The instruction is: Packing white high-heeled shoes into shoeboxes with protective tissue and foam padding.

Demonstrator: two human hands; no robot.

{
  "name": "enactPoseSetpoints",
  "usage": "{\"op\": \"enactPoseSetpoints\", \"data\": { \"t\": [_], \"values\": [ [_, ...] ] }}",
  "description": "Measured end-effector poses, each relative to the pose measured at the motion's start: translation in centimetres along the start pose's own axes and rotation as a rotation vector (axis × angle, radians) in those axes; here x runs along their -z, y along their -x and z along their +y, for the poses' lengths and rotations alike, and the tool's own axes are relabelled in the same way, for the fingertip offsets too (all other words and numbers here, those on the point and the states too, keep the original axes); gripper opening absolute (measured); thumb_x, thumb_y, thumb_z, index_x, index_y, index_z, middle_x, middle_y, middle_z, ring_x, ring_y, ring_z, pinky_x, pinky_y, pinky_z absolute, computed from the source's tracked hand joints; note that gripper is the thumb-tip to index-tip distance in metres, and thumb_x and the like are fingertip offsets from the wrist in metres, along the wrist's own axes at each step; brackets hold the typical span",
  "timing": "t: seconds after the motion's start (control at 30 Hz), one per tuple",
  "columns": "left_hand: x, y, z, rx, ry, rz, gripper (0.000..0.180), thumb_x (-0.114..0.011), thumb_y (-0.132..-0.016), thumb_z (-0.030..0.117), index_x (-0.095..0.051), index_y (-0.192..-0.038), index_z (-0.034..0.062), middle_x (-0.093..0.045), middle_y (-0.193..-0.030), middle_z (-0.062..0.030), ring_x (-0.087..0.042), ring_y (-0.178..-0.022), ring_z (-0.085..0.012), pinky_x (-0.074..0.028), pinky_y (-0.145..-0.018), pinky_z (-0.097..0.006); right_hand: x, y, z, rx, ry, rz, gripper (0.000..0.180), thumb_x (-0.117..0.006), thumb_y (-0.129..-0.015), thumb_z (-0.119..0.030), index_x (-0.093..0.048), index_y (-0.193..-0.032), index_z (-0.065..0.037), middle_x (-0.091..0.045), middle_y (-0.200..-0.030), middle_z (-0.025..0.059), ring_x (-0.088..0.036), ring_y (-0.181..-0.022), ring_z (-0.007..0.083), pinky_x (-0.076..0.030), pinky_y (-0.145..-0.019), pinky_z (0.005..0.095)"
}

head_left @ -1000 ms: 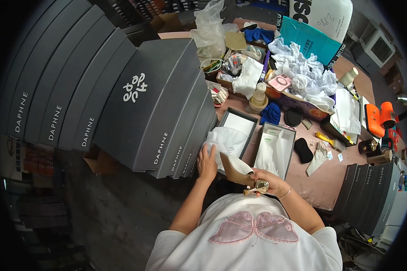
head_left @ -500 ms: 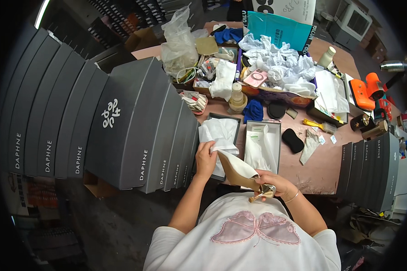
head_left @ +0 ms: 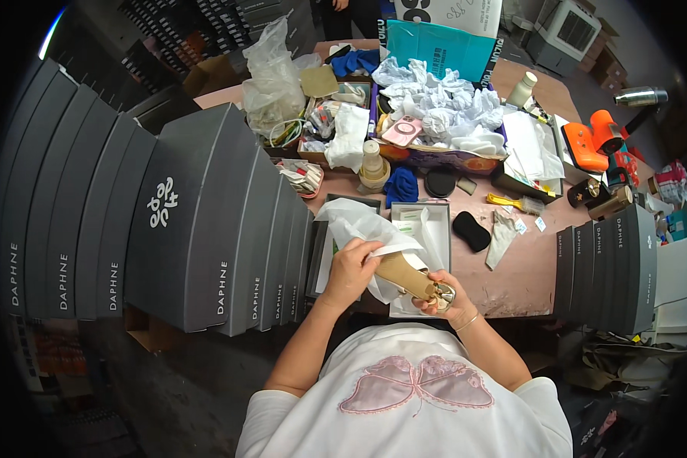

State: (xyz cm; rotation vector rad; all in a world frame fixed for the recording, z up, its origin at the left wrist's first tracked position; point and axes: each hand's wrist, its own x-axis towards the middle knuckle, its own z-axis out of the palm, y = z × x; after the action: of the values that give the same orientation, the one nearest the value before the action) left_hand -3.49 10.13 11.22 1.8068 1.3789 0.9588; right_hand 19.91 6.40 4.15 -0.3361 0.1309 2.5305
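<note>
My right hand (head_left: 446, 302) grips a high-heeled shoe (head_left: 401, 276) around its gold heel, with the tan sole turned up. My left hand (head_left: 349, 272) pinches a sheet of white tissue paper (head_left: 362, 221) at the toe end. The paper drapes over and under the front of the shoe, so the toe is hidden. Beneath my left hand lies an open dark grey shoebox (head_left: 318, 260), partly covered by the paper. Beside it, a grey box part (head_left: 447, 231) lined with white paper lies beyond my right hand.
Dark grey shoeboxes (head_left: 183, 229) are stacked high at left, and more boxes (head_left: 611, 267) at right. On the pink table (head_left: 511, 286) lie a black oval pad (head_left: 472, 231), a yellow-handled brush (head_left: 515, 203) and a blue cloth (head_left: 401, 187). Behind stands a carton of crumpled paper (head_left: 458, 159).
My left hand has lifted the tissue paper from the left box and brought it over the shoe's toe. The shoe has turned so its sole faces up more.
</note>
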Motion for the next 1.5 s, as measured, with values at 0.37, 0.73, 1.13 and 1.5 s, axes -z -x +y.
{"op": "enactPoseSetpoints", "data": {
  "t": [0.37,0.73,1.13,1.5],
  "values": [
    [-5.6,3.5,6.6,-0.55,0.143,-0.062,0.03,-0.066,-0.075,-0.002,-0.065,-0.104,0.0014,-0.059,-0.077,-0.0102,-0.059,-0.062,-0.0232,-0.048,-0.056,-0.032,-6.5,-3.8,0.5,0.716,0.8,0.336,0.03,-0.052,-0.093,-0.019,-0.054,-0.12,-0.006,-0.06,-0.108,0.0108,-0.058,-0.095,0.0226,-0.05,-0.083,0.0357],
    [-7.9,6.0,6.0,-0.59,0.327,-0.542,0.024,-0.065,-0.08,0.004,-0.062,-0.105,0.0024,-0.062,-0.082,-0.0114,-0.06,-0.067,-0.0299,-0.05,-0.06,-0.033,-5.0,-4.1,0.9,1.155,1.899,0.689,0.04,-0.056,-0.09,-0.014,-0.049,-0.129,-0.007,-0.058,-0.118,0.0106,-0.052,-0.112,0.0244,-0.04,-0.099,0.0368],
    [-3.9,3.0,-3.7,0.715,1.387,0.081,0.065,-0.067,-0.084,0.04,-0.042,-0.135,0.0079,-0.054,-0.128,-0.0088,-0.051,-0.118,-0.0255,-0.04,-0.103,-0.042,-6.9,-4.2,5.0,1.137,2.117,0.233,0.05,-0.055,-0.092,-0.018,-0.04,-0.139,-0.008,-0.051,-0.128,0.013,-0.049,-0.119,0.0214,-0.039,-0.1,0.0311],
    [3.3,-4.1,3.0,-0.06,0.007,-0.623,0.101,-0.081,-0.063,0.01,-0.025,-0.147,0.0118,-0.057,-0.122,-0.0156,-0.058,-0.11,-0.0279,-0.045,-0.095,-0.037,-2.0,5.7,0.1,0.416,0.937,0.153,0.091,-0.073,-0.075,-0.04,-0.027,-0.145,-0.005,-0.04,-0.139,0.0142,-0.039,-0.129,0.0233,-0.038,-0.102,0.0355]
  ]
}}
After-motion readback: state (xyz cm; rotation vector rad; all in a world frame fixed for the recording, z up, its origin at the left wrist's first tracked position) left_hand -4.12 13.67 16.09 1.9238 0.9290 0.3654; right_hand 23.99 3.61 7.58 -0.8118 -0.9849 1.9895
